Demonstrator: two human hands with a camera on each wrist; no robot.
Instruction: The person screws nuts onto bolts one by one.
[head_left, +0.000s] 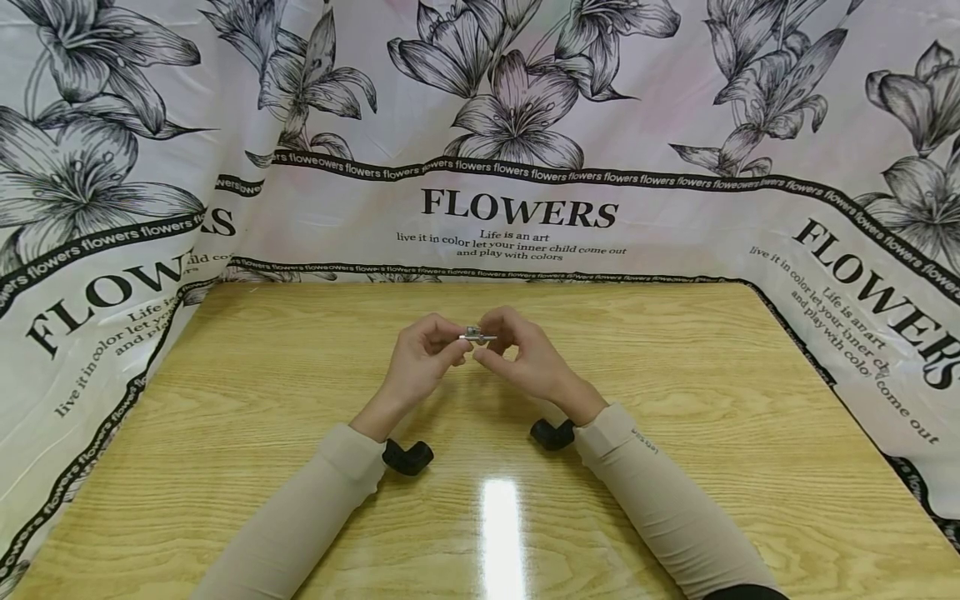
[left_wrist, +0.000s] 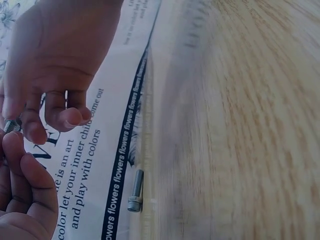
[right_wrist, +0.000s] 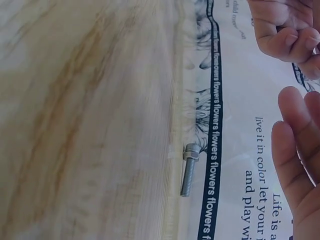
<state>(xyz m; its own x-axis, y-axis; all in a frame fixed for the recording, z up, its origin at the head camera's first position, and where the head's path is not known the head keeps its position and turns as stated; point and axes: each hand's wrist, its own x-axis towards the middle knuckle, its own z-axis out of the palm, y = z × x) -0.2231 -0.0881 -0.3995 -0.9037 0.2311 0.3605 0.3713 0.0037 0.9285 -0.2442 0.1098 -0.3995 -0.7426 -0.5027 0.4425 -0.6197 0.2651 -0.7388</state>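
Observation:
A small silver bolt (head_left: 489, 337) is held level above the table, between the two hands. My left hand (head_left: 422, 354) pinches its left end between thumb and fingers. My right hand (head_left: 525, 354) is curved around the bolt's other end; whether its fingertips touch the metal is unclear. In the left wrist view only a bit of the threaded held bolt (left_wrist: 10, 126) shows between the fingertips. A second bolt with a nut on it (right_wrist: 189, 171) lies on the table near the far edge, its head toward the left; it also appears in the left wrist view (left_wrist: 135, 192).
A light wood-grain table (head_left: 675, 375) spreads beneath the hands. White cloth (head_left: 517, 242) printed with flowers and lettering hangs along the back and both sides. Black curved pieces (head_left: 408, 458) sit at the wrists, next to the beige sleeves.

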